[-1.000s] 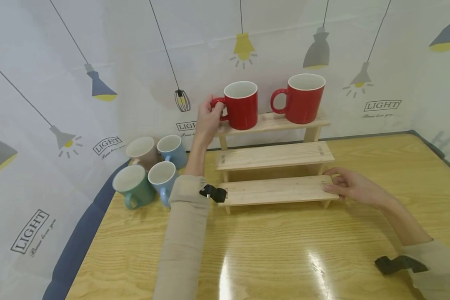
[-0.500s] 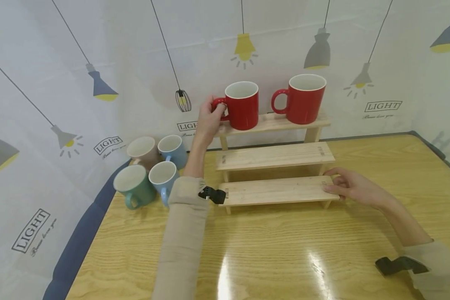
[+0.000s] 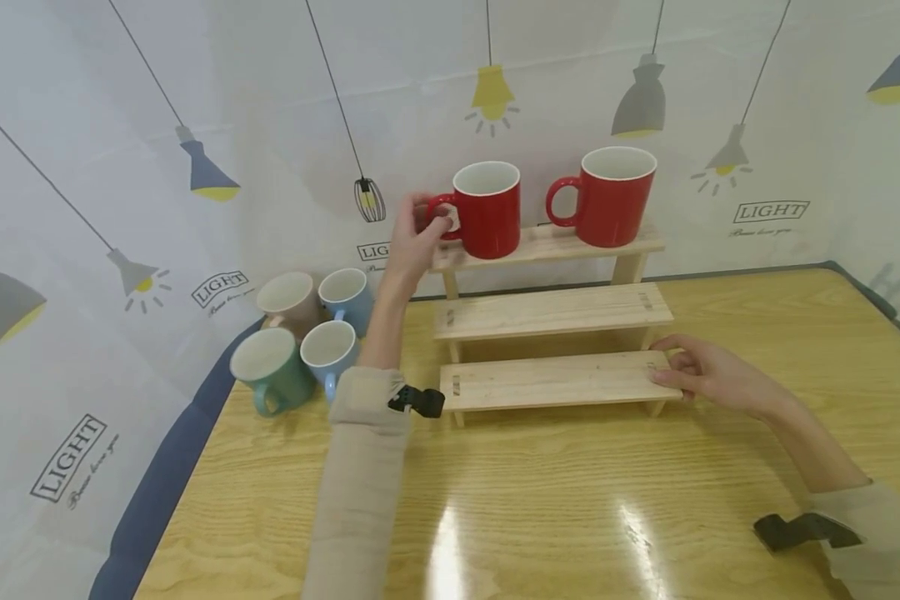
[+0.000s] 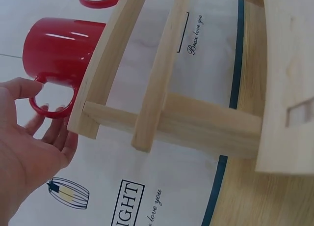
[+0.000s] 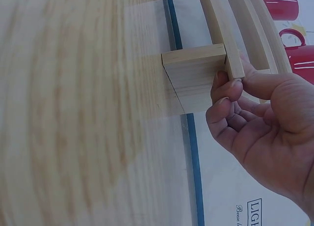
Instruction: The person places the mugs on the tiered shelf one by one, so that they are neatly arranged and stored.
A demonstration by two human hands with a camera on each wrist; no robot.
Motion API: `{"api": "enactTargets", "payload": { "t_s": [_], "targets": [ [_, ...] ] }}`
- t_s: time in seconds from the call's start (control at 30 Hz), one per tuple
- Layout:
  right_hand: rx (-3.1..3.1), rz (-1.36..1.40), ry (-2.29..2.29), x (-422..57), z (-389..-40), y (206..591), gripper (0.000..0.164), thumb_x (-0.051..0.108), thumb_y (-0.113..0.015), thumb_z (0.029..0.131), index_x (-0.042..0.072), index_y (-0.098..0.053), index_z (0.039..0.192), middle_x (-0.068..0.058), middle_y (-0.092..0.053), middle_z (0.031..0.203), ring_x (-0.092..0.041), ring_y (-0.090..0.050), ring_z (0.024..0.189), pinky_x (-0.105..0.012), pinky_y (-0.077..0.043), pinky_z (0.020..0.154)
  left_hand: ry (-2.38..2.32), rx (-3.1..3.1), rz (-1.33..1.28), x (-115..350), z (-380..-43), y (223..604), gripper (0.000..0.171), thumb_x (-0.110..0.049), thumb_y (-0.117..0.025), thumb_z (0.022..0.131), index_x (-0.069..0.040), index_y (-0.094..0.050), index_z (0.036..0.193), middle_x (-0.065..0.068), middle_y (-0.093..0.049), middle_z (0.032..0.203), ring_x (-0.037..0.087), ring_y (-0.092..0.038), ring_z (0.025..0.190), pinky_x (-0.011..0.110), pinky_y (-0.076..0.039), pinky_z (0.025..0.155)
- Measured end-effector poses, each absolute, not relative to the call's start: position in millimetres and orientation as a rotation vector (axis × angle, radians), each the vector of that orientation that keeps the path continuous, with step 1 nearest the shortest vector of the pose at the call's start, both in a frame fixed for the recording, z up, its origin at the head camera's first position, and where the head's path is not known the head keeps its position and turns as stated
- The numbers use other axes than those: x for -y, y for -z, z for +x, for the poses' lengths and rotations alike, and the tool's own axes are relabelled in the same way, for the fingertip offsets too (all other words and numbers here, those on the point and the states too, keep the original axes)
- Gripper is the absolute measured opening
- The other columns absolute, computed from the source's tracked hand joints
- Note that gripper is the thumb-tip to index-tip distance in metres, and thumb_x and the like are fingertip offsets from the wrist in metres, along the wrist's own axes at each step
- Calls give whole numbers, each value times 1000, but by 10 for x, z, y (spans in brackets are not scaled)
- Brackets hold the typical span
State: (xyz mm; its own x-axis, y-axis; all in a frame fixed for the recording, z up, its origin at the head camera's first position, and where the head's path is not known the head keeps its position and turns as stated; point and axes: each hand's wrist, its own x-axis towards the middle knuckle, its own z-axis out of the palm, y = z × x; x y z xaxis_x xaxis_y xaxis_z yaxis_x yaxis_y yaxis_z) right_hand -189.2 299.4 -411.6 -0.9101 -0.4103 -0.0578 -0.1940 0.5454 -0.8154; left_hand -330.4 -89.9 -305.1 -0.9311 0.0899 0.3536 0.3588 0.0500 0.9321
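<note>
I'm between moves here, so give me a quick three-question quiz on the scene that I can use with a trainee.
1. Multiple choice: which shelf does the right hand grip? A) top; B) middle; C) bottom.
2. True or false: the left hand is at the green mug.
3. Count: how many mugs stand directly on the table?

Key
1: C, the bottom shelf.
2: False; the left hand is at a red mug.
3: Four: the green mug, the brown mug, the near blue mug and the far blue mug.
</note>
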Motion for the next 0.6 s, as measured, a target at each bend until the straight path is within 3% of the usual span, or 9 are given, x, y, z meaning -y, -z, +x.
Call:
{"api": "enactTargets", "payload": {
  "t_s": [0.1,0.4,0.6],
  "targets": [
    [-2537,-507,1299,-2996,-1895,4123,49,16,-61,101,-10,-41,137,-4,-55,74,-20,-57,64,-33,-51,61,1939,2127,-474,965,-3272,3082,37,1,-56,94,1,-48,129,28,-55,127,23,-56,109,30,-44,97],
    [-2545,-506,1287,-3003,-1901,4124,48,17,-62,101,-9,-42,136,-3,-53,72,-19,-57,64,-32,-50,61,1862,2199,-465,1190,-3066,3109,44,-2,-60,94,-1,-45,136,21,-54,132,31,-51,122,35,-40,105],
    [-2535,-518,1317,-2996,-1911,4146,47,14,-62,100,-9,-43,135,-2,-52,72,-19,-57,63,-32,-51,61,1868,2215,-466,1329,-2913,3164,43,-2,-59,95,0,-43,135,25,-52,132,38,-48,125,35,-39,105]
  ]
}}
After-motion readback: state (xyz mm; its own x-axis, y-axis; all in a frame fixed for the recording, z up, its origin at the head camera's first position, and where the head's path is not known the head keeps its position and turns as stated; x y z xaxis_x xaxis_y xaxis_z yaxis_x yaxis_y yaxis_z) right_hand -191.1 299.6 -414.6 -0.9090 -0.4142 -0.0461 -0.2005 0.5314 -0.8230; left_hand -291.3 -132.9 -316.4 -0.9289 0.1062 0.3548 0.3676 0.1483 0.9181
